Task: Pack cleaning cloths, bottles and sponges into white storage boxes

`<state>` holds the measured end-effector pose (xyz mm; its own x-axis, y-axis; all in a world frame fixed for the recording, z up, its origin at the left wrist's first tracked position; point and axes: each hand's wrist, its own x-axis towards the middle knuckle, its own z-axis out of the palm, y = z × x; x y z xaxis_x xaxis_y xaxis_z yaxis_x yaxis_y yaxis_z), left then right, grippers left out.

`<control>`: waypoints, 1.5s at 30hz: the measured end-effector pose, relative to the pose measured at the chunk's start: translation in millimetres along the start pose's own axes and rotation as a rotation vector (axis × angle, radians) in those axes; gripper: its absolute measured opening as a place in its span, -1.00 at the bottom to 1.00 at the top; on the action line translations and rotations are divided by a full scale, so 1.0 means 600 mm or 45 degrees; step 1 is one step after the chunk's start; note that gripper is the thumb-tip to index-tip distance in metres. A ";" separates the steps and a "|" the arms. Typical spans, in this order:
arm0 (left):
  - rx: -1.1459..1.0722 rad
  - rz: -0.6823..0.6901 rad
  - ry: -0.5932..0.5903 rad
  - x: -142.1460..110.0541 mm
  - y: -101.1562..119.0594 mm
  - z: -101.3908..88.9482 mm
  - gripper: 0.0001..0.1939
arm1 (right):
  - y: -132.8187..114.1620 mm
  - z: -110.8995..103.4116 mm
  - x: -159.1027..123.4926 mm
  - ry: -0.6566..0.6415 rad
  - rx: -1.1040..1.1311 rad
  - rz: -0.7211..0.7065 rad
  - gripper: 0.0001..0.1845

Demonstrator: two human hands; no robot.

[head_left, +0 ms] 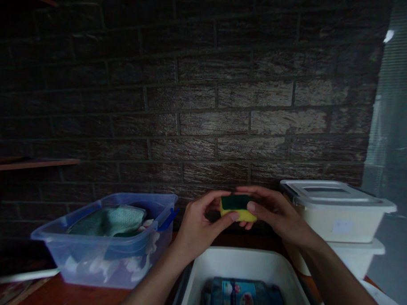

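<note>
A yellow sponge with a dark green scouring side [238, 208] is held up in front of the brick wall, above the far rim of an open white bin [240, 258]. My left hand [201, 223] pinches its left end with thumb and fingers. My right hand [274, 212] grips its right end, thumb on the front face. Inside the white bin lies a blue plastic package [240, 296] with a printed label.
A clear blue-tinted tub [103, 258] with a teal cloth [109, 220] and white items stands at the left on the wooden table. Two stacked white lidded bins [339, 219] stand at the right. A dark brick wall is close behind. A shelf edge [33, 165] juts out far left.
</note>
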<state>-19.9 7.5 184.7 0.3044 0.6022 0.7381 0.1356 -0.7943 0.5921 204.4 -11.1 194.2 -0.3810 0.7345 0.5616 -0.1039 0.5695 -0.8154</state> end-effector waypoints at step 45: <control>0.667 -0.230 -1.001 -0.090 0.036 0.016 -0.71 | 0.008 0.033 -0.099 -0.719 -0.906 0.315 -0.62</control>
<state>-24.2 -42.8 154.8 0.7569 0.6444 0.1091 0.5883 -0.7445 0.3156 208.4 -59.2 154.4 -0.7256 0.6834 0.0807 0.5541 0.6498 -0.5203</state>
